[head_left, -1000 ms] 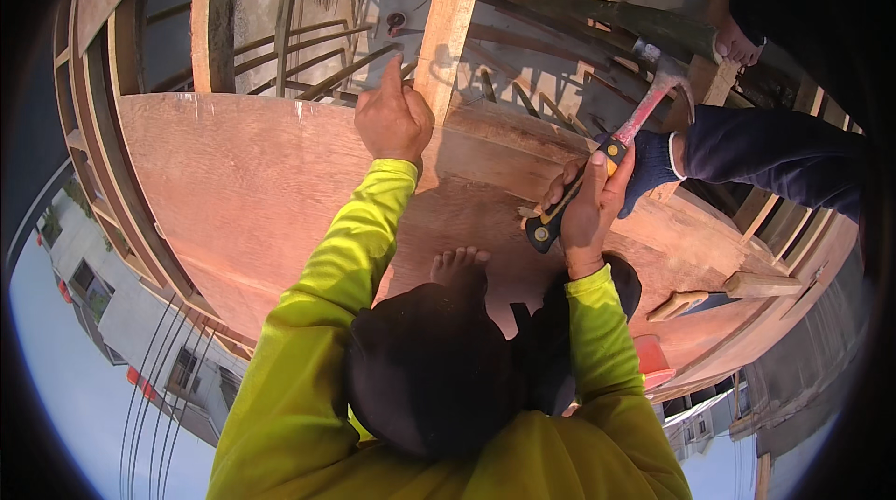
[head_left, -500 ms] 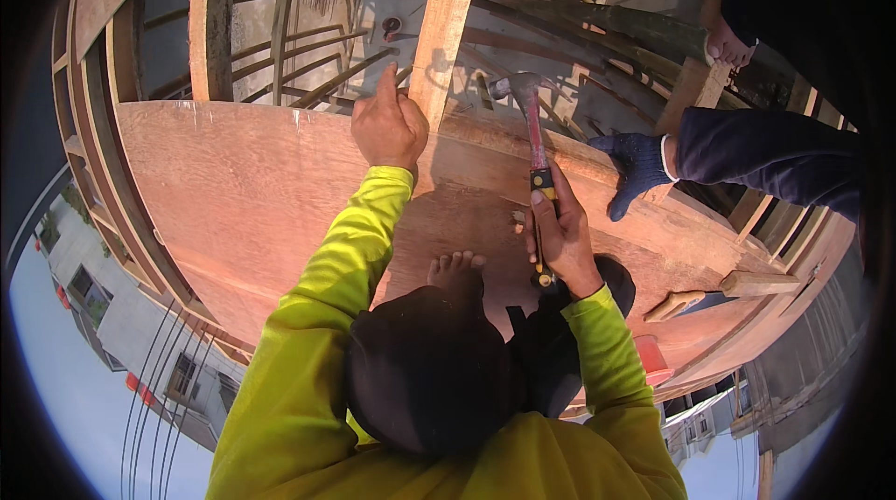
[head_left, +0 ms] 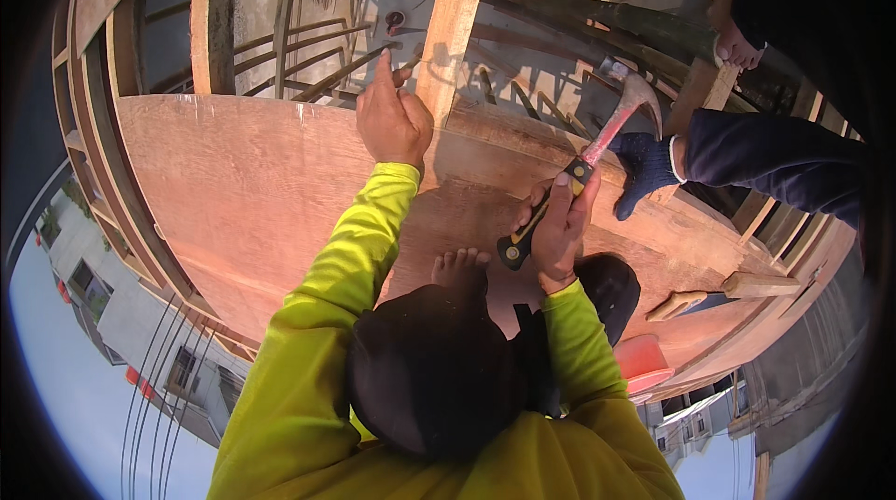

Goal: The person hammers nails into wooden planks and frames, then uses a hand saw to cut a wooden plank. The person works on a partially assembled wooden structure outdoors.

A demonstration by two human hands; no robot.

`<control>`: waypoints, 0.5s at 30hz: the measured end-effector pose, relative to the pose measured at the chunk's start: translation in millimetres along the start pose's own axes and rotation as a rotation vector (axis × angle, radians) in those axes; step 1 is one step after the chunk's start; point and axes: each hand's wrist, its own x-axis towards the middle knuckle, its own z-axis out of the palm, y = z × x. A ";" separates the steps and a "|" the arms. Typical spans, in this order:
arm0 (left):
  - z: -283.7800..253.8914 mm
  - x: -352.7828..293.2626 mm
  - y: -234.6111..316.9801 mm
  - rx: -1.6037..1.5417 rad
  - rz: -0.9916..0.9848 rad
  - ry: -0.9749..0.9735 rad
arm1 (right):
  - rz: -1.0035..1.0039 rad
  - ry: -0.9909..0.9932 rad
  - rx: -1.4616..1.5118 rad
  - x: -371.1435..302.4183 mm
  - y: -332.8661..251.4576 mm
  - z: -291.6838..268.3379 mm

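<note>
Head-worn fisheye, looking down — left hand (head_left: 395, 127), right hand (head_left: 561, 237) close

The claw hammer (head_left: 595, 150) rocks a pinkish-red shaft (head_left: 611, 127) and black-and-yellow grip (head_left: 580, 171), plywood (head_left: 252, 173) is wavy-grained reddish-brown, and sleeves (head_left: 345, 253) are straight-up neon yellow-green.

Over to the right I see a wooden-handled tool (head_left: 677, 305), its dark blade meeting a short wood block (head_left: 761, 284), with a red container (head_left: 646, 362) near them. A small dark pot (head_left: 395, 19) sits down on the grey floor (head_left: 409, 2). Off left stands a pale building (head_left: 145, 330) with dark windows, black cables (head_left: 154, 369) crossing before it and red shapes (head_left: 138, 381) beside it.
</note>
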 end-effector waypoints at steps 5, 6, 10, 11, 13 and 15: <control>-3.7 -2.5 -8.5 -0.090 -0.007 0.025 | 0.272 -0.321 -0.456 9.1 -35.6 -15.5; -4.6 -2.7 -6.7 -0.093 0.007 0.040 | 0.112 -0.265 -0.303 12.4 -37.2 -20.3; -2.9 3.7 1.0 -0.121 0.033 0.059 | 0.156 -0.423 -0.472 -11.5 11.3 -24.9; -1.9 0.6 -2.7 -0.118 0.045 0.065 | 0.141 -0.463 -0.510 -8.3 15.8 -23.9; -3.6 -0.2 -9.6 -0.119 0.074 0.087 | 0.323 -0.444 -0.517 2.4 -21.0 -20.7; -7.7 -3.4 -5.2 -0.132 0.053 0.079 | 0.282 -0.314 -0.454 4.2 -46.4 -13.2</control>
